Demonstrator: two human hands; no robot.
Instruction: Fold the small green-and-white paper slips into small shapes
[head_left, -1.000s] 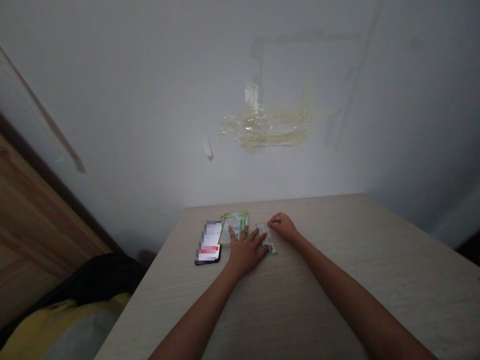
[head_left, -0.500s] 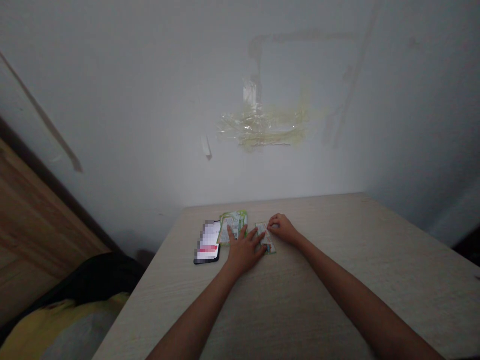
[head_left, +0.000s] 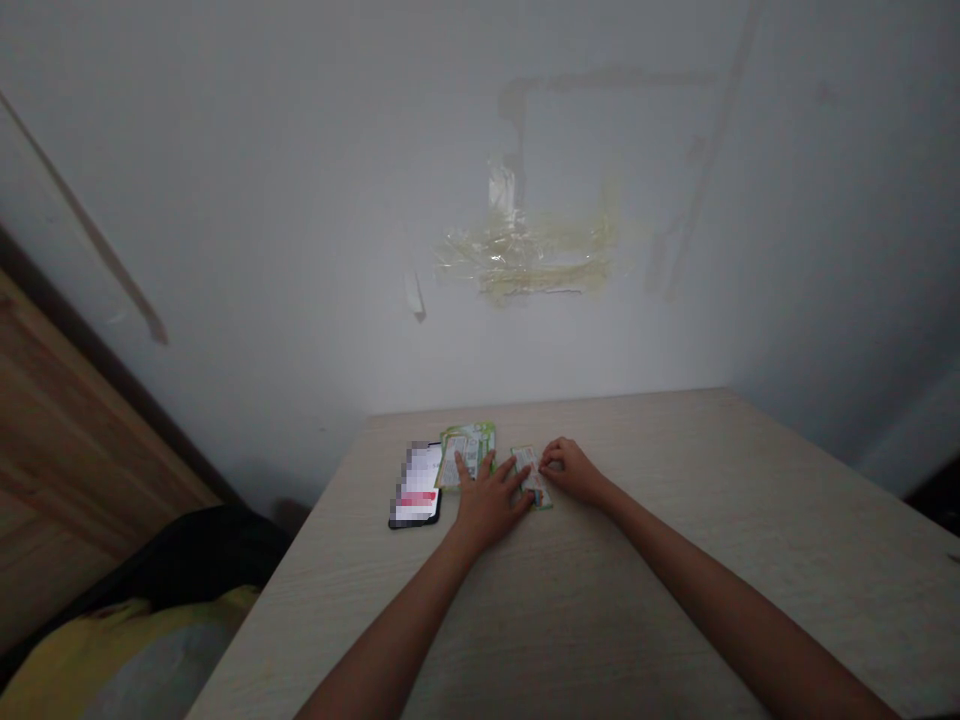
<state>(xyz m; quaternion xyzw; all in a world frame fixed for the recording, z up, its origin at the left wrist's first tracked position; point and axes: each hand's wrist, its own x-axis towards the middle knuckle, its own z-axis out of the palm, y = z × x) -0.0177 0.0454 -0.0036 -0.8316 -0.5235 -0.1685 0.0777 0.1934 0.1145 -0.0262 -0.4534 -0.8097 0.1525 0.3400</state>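
Note:
My left hand [head_left: 491, 505] lies flat with fingers spread. Its fingertips reach over a green-and-white printed packet [head_left: 469, 440] on one side and a small printed slip [head_left: 523, 457] on the other. Text fills most of the slip, and a small coloured patch shows at its lower end. Beside the slip's right edge, my right hand [head_left: 571, 470] has thumb and fingers pinched together; whether anything is between them cannot be made out. Left of the packet lies a phone [head_left: 424, 485], its lit screen partly blurred out.
All of this rests on a pale wood-grain table [head_left: 637, 430] pushed against a grey wall [head_left: 300, 200] with peeling clear tape [head_left: 525, 255]. Brown wooden boards [head_left: 52, 450] and yellow and black cloth [head_left: 97, 650] are off to the left.
My right hand has shifted slightly to the right and down along the slip's edge, still pinched. My left hand, the packet and the phone stay put.

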